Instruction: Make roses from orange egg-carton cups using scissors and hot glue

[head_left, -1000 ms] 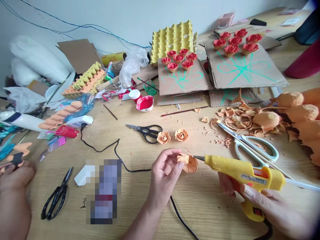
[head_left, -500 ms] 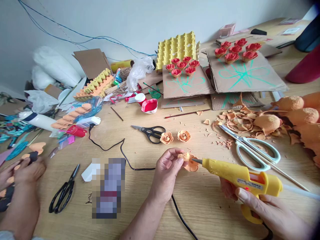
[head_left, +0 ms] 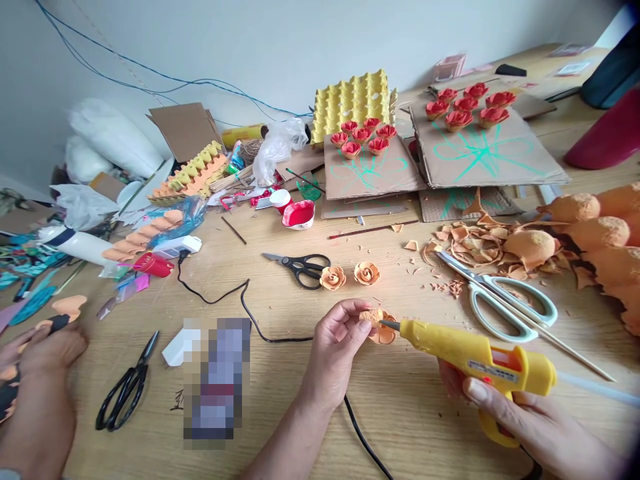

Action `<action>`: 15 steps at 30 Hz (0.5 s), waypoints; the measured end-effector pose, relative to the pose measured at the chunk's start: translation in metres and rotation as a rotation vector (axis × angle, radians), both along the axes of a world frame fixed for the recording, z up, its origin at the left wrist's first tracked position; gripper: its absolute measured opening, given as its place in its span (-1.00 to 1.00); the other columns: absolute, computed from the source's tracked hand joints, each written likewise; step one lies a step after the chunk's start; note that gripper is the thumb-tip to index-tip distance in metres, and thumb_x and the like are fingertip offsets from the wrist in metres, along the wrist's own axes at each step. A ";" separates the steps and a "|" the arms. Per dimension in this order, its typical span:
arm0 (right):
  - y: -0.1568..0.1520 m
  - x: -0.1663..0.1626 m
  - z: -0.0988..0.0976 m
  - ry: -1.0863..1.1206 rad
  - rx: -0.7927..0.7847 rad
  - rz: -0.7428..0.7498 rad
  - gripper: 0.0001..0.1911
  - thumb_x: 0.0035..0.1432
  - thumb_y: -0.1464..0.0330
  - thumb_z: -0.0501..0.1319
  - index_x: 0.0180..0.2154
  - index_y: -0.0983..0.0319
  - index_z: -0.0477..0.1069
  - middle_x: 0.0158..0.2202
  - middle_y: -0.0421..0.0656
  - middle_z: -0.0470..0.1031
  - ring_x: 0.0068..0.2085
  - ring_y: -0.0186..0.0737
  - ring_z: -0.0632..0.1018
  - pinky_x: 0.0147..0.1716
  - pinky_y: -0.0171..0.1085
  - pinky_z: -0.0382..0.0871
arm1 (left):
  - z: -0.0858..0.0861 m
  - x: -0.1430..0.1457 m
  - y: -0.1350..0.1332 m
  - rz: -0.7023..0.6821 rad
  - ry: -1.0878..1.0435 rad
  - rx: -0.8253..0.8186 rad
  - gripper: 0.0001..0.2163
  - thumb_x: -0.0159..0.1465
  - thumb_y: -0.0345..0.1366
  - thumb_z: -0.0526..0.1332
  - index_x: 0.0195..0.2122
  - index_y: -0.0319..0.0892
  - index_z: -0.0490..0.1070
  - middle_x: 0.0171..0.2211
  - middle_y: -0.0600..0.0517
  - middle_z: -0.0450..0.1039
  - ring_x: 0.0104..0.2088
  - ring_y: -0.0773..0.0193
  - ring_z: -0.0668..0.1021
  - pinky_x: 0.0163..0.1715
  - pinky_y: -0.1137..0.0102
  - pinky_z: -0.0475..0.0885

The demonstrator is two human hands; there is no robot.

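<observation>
At the near centre, left hand [head_left: 340, 343]: pinching a rough orange piece [head_left: 371, 317] between thumb and fingers, orange petals [head_left: 384, 335] showing just beside it.
Right hand [head_left: 543, 421]: wrapping around a yellow glue gun [head_left: 473, 355], near right.
Nozzle [head_left: 391, 325]: pointing left, close against the piece; I'm not making out whether they're touching.
Just beyond: two orange flowers [head_left: 367, 273] lying beside black-handled scissors [head_left: 289, 261].
Far right: red flowers [head_left: 458, 120] standing on cardboard [head_left: 540, 170].

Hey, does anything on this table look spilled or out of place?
Orange scraps lie scattered untidily at right, near the pale-handled scissors, and a thin stick lies across those scissors as if dropped there. Lower left, a pixelated patch hides whatever is there.
</observation>
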State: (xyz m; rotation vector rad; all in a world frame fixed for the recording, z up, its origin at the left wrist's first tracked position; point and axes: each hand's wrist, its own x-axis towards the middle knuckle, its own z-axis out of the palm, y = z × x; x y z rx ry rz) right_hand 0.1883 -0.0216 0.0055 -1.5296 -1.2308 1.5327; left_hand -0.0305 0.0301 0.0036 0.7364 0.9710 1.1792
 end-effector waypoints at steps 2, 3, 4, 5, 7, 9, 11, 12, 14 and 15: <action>-0.001 -0.001 0.001 0.001 -0.005 -0.010 -0.33 -0.04 -0.31 0.23 -0.42 0.17 0.59 -0.46 -0.12 0.54 -0.37 -0.08 0.55 -0.33 -0.24 0.57 | 0.000 0.000 0.000 0.005 0.000 0.001 -0.74 0.12 -0.20 0.50 -0.22 -0.18 0.58 -0.25 0.01 0.57 -0.25 0.33 0.54 -0.20 0.47 0.45; -0.001 -0.001 0.000 0.004 -0.007 -0.017 -0.33 -0.05 -0.30 0.24 -0.41 0.18 0.60 -0.45 -0.12 0.54 -0.37 -0.08 0.55 -0.32 -0.24 0.57 | 0.001 0.000 0.000 0.008 0.001 0.000 -0.74 0.11 -0.21 0.50 -0.23 -0.18 0.58 -0.25 0.01 0.57 -0.26 0.34 0.54 -0.21 0.48 0.45; -0.001 -0.001 -0.001 0.007 -0.010 -0.023 -0.34 -0.05 -0.30 0.24 -0.41 0.17 0.61 -0.46 -0.13 0.54 -0.37 -0.08 0.56 -0.32 -0.24 0.57 | 0.001 0.000 0.000 0.012 0.001 0.000 -0.74 0.11 -0.21 0.50 -0.23 -0.18 0.59 -0.26 0.01 0.57 -0.27 0.35 0.54 -0.22 0.48 0.45; -0.001 0.000 -0.002 0.009 -0.010 -0.026 -0.34 -0.06 -0.30 0.25 -0.41 0.17 0.61 -0.47 -0.13 0.54 -0.37 -0.09 0.56 -0.32 -0.25 0.56 | 0.002 0.000 0.000 0.015 -0.001 0.002 -0.75 0.11 -0.21 0.50 -0.23 -0.18 0.59 -0.26 0.01 0.57 -0.27 0.35 0.54 -0.22 0.49 0.45; -0.002 0.000 -0.004 0.015 -0.007 -0.030 -0.34 -0.07 -0.30 0.26 -0.40 0.16 0.62 -0.47 -0.14 0.54 -0.38 -0.09 0.56 -0.33 -0.25 0.56 | 0.003 0.000 0.000 0.020 -0.011 0.006 -0.75 0.11 -0.21 0.50 -0.24 -0.18 0.59 -0.28 0.02 0.57 -0.28 0.36 0.54 -0.23 0.50 0.45; -0.003 0.000 -0.005 0.023 -0.006 -0.037 -0.35 -0.08 -0.30 0.27 -0.41 0.15 0.62 -0.48 -0.15 0.53 -0.39 -0.10 0.55 -0.33 -0.26 0.56 | 0.003 0.000 0.000 0.017 -0.022 0.010 -0.75 0.11 -0.21 0.51 -0.24 -0.17 0.59 -0.29 0.03 0.56 -0.30 0.38 0.53 -0.24 0.51 0.45; -0.004 -0.001 -0.006 0.035 -0.017 -0.049 -0.35 -0.09 -0.30 0.27 -0.40 0.15 0.62 -0.48 -0.16 0.52 -0.40 -0.12 0.54 -0.35 -0.26 0.56 | 0.002 0.000 -0.001 0.013 -0.022 0.009 -0.75 0.11 -0.21 0.51 -0.23 -0.17 0.59 -0.28 0.03 0.56 -0.30 0.38 0.53 -0.24 0.51 0.45; -0.004 -0.001 -0.006 0.040 -0.020 -0.053 -0.36 -0.09 -0.29 0.27 -0.40 0.15 0.62 -0.49 -0.16 0.52 -0.41 -0.13 0.53 -0.36 -0.27 0.56 | 0.001 0.000 -0.001 0.011 -0.017 0.007 -0.75 0.12 -0.22 0.50 -0.23 -0.17 0.59 -0.28 0.03 0.56 -0.30 0.38 0.53 -0.23 0.51 0.45; -0.005 -0.001 -0.006 0.041 -0.013 -0.051 -0.37 -0.07 -0.28 0.28 -0.42 0.15 0.61 -0.51 -0.17 0.49 -0.43 -0.14 0.51 -0.40 -0.28 0.55 | 0.000 0.001 -0.001 0.006 -0.008 0.000 -0.76 0.12 -0.22 0.50 -0.22 -0.17 0.59 -0.28 0.03 0.56 -0.30 0.38 0.52 -0.23 0.50 0.45; -0.005 -0.001 -0.006 0.038 -0.003 -0.045 -0.38 -0.06 -0.27 0.27 -0.43 0.15 0.60 -0.52 -0.17 0.47 -0.45 -0.15 0.49 -0.42 -0.29 0.55 | 0.000 0.001 -0.002 0.005 -0.006 -0.003 -0.75 0.12 -0.22 0.50 -0.23 -0.17 0.59 -0.27 0.02 0.56 -0.31 0.38 0.52 -0.23 0.50 0.45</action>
